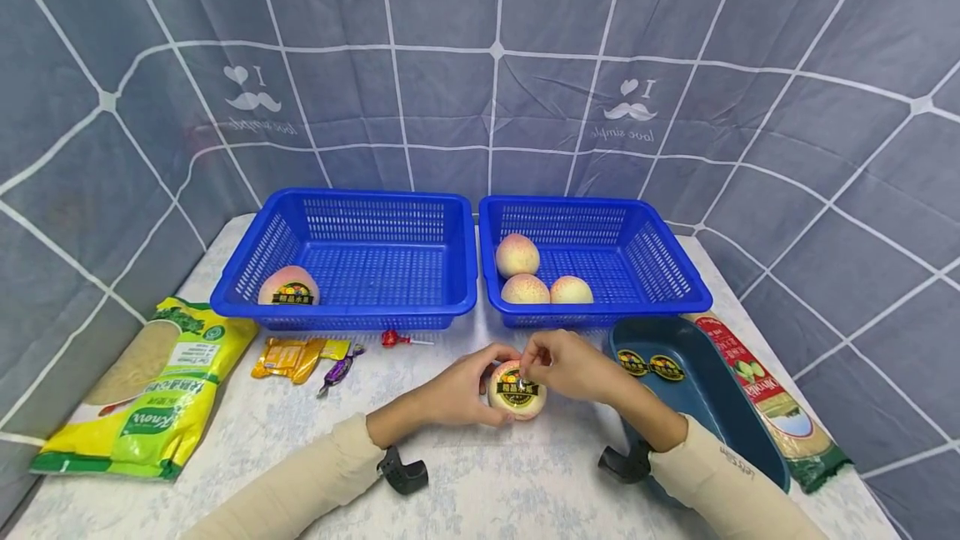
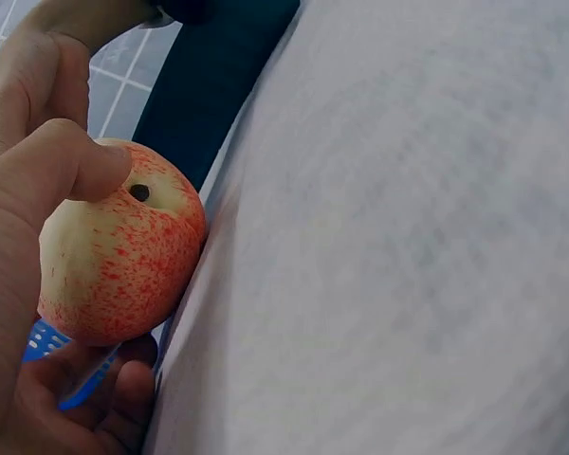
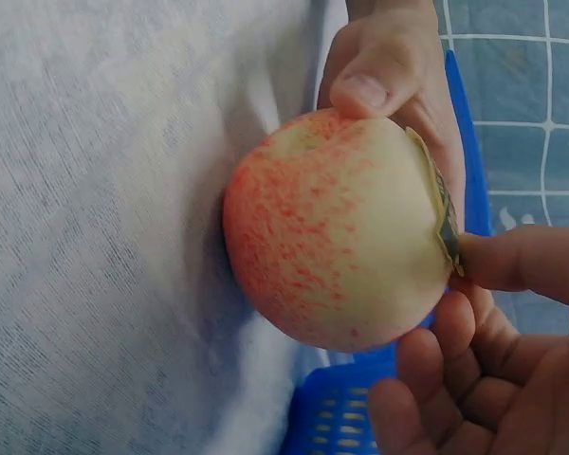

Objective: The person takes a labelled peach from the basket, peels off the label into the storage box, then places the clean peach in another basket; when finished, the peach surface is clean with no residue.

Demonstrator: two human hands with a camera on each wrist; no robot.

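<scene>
A pale peach with red speckles sits upright on the table, a black and gold round sticker on its upper side. My left hand grips it from the left, thumb near and fingers around the far side. In the left wrist view the thumb lies beside the dark stem hollow of the peach. My right hand pinches the rim of the sticker between thumb and forefinger. The right wrist view shows the sticker edge-on, its rim standing slightly off the skin, with the thumb at its lower end.
At the back left, a blue basket holds one stickered peach; the right basket holds three plain ones. A teal tray bears two stickers. Candies, a lollipop, a Knorr bag and a red packet lie around.
</scene>
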